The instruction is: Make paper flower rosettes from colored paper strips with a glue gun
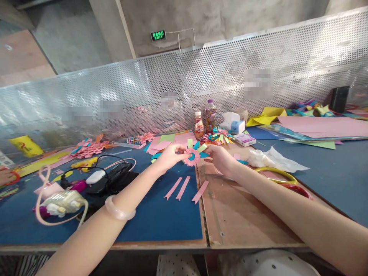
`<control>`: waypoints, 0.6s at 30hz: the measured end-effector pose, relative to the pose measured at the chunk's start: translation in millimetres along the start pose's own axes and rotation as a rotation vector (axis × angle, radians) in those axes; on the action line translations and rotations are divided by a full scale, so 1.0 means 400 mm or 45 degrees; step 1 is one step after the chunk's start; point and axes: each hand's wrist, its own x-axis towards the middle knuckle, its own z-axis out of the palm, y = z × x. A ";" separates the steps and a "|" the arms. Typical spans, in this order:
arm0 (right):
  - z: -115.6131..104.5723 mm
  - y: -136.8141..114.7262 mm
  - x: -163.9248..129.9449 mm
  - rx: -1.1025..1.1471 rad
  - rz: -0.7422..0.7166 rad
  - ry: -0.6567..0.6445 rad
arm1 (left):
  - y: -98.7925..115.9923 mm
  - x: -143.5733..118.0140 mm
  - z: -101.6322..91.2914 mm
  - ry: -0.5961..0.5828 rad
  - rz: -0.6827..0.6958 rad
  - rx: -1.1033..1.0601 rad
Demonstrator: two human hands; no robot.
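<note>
Held a small paper flower (pixel 192 156) up in the air w/ both hands, just above the middle of the surface (pixel 161 222), near the seam between blue mat & bare wood. Left hand (pixel 169 156) pinched shut on the flower's left side, thumb & fingertips on a pink petal. Right hand (pixel 220 158) closed on the right side, gripping by the blue & green strips. Wore a pale bangle (pixel 119 209) on the left wrist.

Best way to do this bit, prob: kept the pinch soft so the petals didn't crush, held the middle steady w/ one hand & moved only one strip at a time w/ the other. Kept the flower flat to the eyes so each petal showed.

Three loose pink strips (pixel 184 188) lay flat on the surface just under the hands, side by side, not touching the flower.

Containers: two drink bottles (pixel 204 123) stood upright by the far edge, lids on, brownish drink inside. Tissue box (pixel 233 122) next to them, a tissue poking out the top. Small flat box (pixel 244 139) closed, couldn't see inside. More finished flowers (pixel 220 135) just in front of the bottles.
</note>
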 end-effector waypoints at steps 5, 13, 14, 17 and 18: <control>-0.003 0.002 0.004 -0.028 -0.031 0.037 | 0.012 -0.002 0.002 0.044 0.010 -0.011; -0.019 0.009 0.016 -0.222 -0.240 0.190 | 0.018 -0.003 -0.006 0.207 0.287 0.263; -0.019 0.008 0.014 -0.264 -0.286 0.224 | 0.018 -0.003 -0.008 0.240 0.361 0.335; -0.013 0.000 0.001 -0.435 -0.423 0.297 | 0.015 -0.004 -0.014 0.322 0.614 0.577; -0.010 -0.003 -0.005 -0.564 -0.500 0.301 | 0.013 -0.005 -0.017 0.350 0.699 0.660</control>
